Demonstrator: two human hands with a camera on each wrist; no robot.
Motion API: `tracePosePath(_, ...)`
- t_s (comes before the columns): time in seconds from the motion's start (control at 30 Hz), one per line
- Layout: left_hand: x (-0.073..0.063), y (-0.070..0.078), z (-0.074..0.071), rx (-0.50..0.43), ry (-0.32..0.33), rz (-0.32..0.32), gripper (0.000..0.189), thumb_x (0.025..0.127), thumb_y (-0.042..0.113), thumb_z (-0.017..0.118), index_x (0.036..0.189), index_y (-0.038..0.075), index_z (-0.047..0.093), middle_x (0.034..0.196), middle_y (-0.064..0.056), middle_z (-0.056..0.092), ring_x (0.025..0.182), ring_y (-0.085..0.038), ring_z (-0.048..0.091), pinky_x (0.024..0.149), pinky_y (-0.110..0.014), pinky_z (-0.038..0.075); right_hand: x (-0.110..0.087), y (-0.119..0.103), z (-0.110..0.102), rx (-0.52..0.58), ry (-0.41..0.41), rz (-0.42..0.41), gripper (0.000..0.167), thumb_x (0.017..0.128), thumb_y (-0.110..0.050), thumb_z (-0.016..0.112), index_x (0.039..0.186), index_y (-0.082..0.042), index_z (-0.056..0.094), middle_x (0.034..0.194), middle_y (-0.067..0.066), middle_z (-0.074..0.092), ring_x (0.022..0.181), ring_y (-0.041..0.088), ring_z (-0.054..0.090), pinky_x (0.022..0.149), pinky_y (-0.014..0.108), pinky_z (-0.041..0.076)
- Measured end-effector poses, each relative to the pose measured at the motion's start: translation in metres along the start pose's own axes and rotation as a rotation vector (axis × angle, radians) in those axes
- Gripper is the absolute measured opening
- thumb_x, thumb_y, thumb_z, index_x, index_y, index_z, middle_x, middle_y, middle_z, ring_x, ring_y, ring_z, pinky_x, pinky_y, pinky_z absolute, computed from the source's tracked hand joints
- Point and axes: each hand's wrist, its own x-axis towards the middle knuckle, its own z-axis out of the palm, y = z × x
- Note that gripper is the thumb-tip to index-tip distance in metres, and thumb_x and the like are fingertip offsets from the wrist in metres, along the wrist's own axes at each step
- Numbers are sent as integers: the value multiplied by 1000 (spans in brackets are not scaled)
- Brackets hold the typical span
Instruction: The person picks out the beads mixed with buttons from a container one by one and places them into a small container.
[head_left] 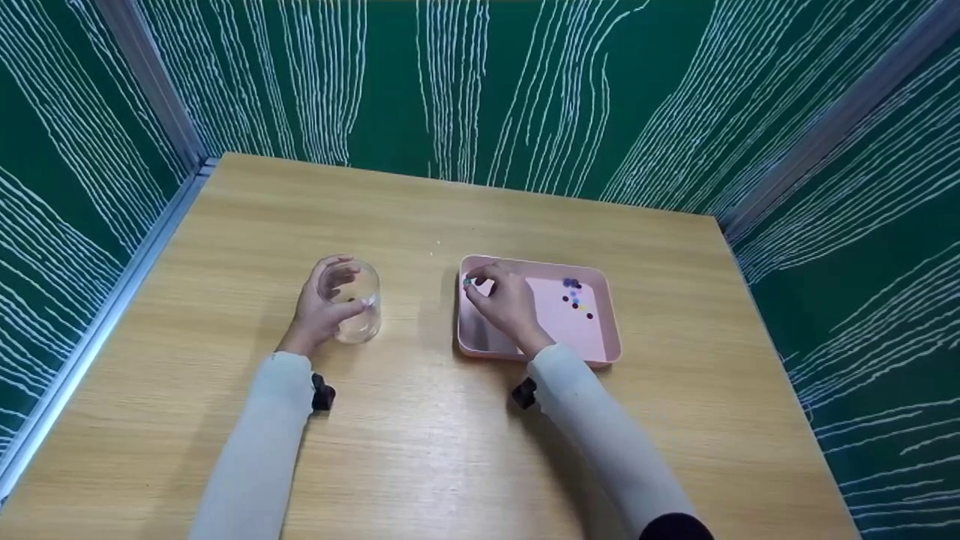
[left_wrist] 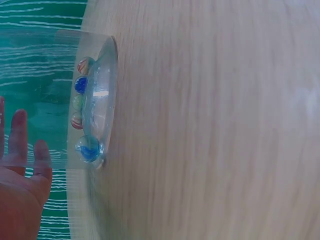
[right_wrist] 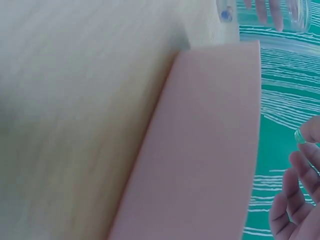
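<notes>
My left hand [head_left: 315,311] grips a clear glass jar [head_left: 365,324] that stands on the table, fingers round the far side and thumb across the near side. In the left wrist view several marbles [left_wrist: 89,149], blue, greenish and red-streaked, lie at the jar's bottom. Over the left part of a pink tray [head_left: 555,330], my right hand [head_left: 508,301] pinches a small green marble [right_wrist: 299,136] between thumb and index finger. Its other fingers are loosely bent in the right wrist view. Several dark, blue and yellow marbles [head_left: 575,300] lie in the tray's right part.
The wooden table [head_left: 405,450] carries both jar and tray, with a gap between them. Tiny white specks [head_left: 435,247] lie behind that gap. Green panels [head_left: 390,82] with white lines stand round the back and sides, joined by metal posts [head_left: 154,75].
</notes>
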Motion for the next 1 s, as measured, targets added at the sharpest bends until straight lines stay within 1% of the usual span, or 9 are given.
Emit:
tracePosePath(0.17, 0, 2, 0, -11, -23, -26, 72, 75, -2, 73, 138, 2, 37, 135, -25, 47, 131, -45, 37, 110, -61, 18, -4, -11, 8, 38, -18, -4, 13, 83, -21, 68, 94, -16, 74, 84, -2, 68, 59, 8, 56, 60, 24, 46)
tracePosePath(0.3, 0, 3, 0, -7, -24, -33, 73, 75, -2, 74, 138, 2, 37, 135, -24, 48, 130, -42, 38, 110, -59, 19, -5, -20, 14, 61, -22, -16, 12, 83, -20, 68, 92, -15, 74, 83, -3, 68, 63, 7, 57, 61, 22, 47)
tracePosePath(0.4, 0, 2, 0, 1, -14, -31, 73, 75, -3, 74, 138, 3, 38, 135, -24, 49, 126, -34, 44, 109, -59, 21, -5, -27, 18, 91, -33, -19, 13, 84, -21, 68, 93, -15, 74, 84, -3, 67, 64, 8, 57, 60, 22, 48)
tracePosePath(0.47, 2, -2, -1, 3, -7, -30, 72, 75, -4, 74, 138, 3, 39, 135, -23, 50, 124, -31, 45, 109, -58, 22, -5, -31, 21, 105, -42, -17, 14, 85, -22, 68, 95, -16, 74, 84, -2, 67, 63, 8, 57, 61, 22, 48)
tracePosePath(0.53, 3, -7, -2, -2, 0, -29, 72, 74, -4, 74, 138, 3, 39, 135, -23, 51, 124, -32, 46, 109, -58, 22, -5, -35, 24, 115, -47, -15, 14, 85, -23, 68, 96, -17, 74, 85, -2, 67, 63, 8, 56, 61, 22, 47)
tracePosePath(0.63, 6, -17, -3, -7, 7, -27, 72, 75, -5, 73, 138, 5, 40, 134, -22, 51, 128, -38, 43, 110, -58, 22, -5, -41, 28, 126, -46, -15, 14, 85, -23, 68, 96, -18, 74, 86, -2, 67, 62, 8, 55, 61, 23, 46)
tracePosePath(0.73, 8, -23, -4, -8, 16, -21, 71, 76, -5, 73, 137, 6, 40, 134, -20, 52, 129, -40, 42, 110, -56, 22, -5, -47, 33, 139, -53, -9, 14, 85, -23, 68, 96, -18, 74, 86, -4, 66, 62, 7, 55, 62, 22, 46)
tracePosePath(0.87, 8, -26, -4, -11, 24, -8, 70, 76, -5, 73, 137, 6, 40, 133, -21, 52, 127, -39, 43, 108, -55, 23, -4, -56, 39, 173, -72, 2, 14, 85, -24, 68, 96, -19, 74, 86, -5, 66, 64, 7, 55, 62, 21, 46)
tracePosePath(1.0, 9, -24, -4, -21, 20, -14, 71, 76, -5, 73, 137, 5, 39, 134, -21, 52, 128, -39, 42, 108, -54, 23, -1, -66, 42, 188, -78, -15, 14, 85, -23, 68, 96, -18, 74, 88, -5, 67, 65, 9, 57, 61, 20, 47)
